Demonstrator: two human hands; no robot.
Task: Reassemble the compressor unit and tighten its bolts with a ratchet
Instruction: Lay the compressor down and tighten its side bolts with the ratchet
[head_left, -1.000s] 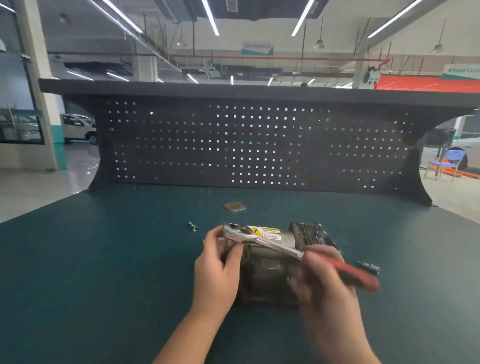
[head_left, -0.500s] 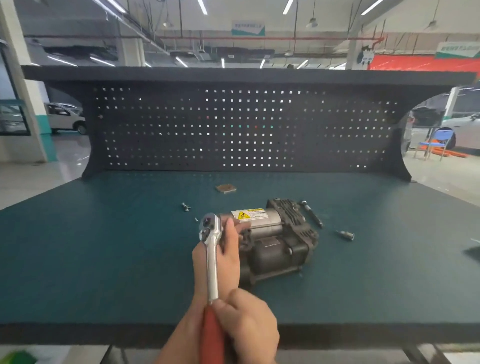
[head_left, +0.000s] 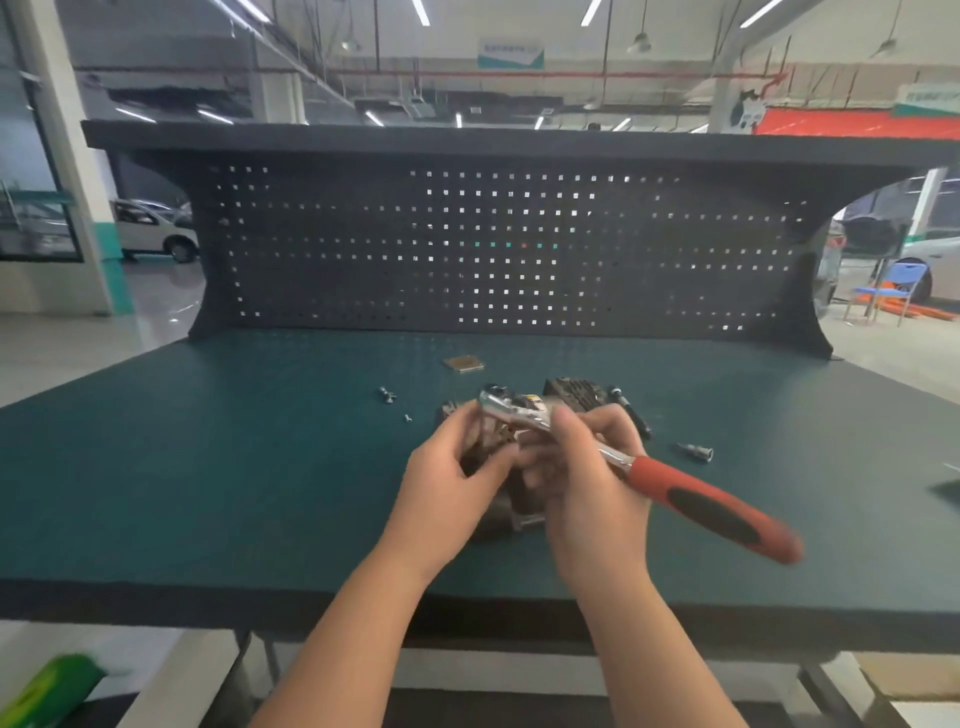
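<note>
Steel and red: a chrome ratchet with a red-and-black rubber handle (head_left: 649, 475) lies slantwise over the dark grey metal compressor unit (head_left: 571, 397) on the teal-matted bench (head_left: 208, 467).
Change: half a second ago the handle pointed straight back at the person; now it angles out to the right, and the right hand (head_left: 592, 483) has moved from the red handle to the chrome shank.
Meaning: likely a reseat of the ratchet head between strokes, so bolt tightening looks under way, not finished.
Hands: both clamped, the right round the ratchet shank near its head, the left hand (head_left: 457, 467) curled against the compressor's near end beneath the head.
Loose parts: a small bolt (head_left: 387, 395) left of the unit and a silver socket (head_left: 696, 452) to its right remain on the mat.
Containers: none in view.
</note>
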